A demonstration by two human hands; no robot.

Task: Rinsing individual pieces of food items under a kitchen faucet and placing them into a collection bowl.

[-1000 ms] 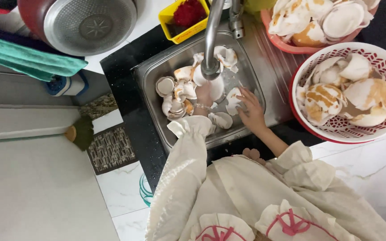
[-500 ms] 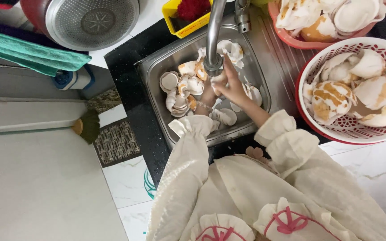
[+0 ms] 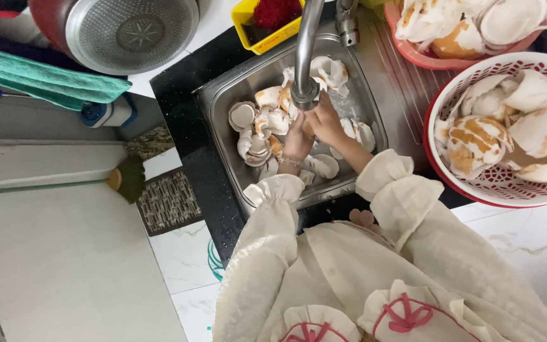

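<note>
Both hands now meet under the faucet (image 3: 305,57) at the frame's upper centre, the left hand (image 3: 297,140) having risen to join the right hand (image 3: 325,120). Whether either is closed on anything I cannot tell. Dirty dishes (image 3: 257,123) fill the steel sink (image 3: 223,95) around them; a red basket (image 3: 441,183) of dishes sits right.

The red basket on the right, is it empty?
No, the red basket is filled with white dishes smeared with brown residue.

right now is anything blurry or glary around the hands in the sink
Head view: soft, even daylight, no harsh shadows. The metal tap shows a bright sheen and hides part of both hands, left hand and right hand. The dishes in the sink look fairly sharp.
</note>
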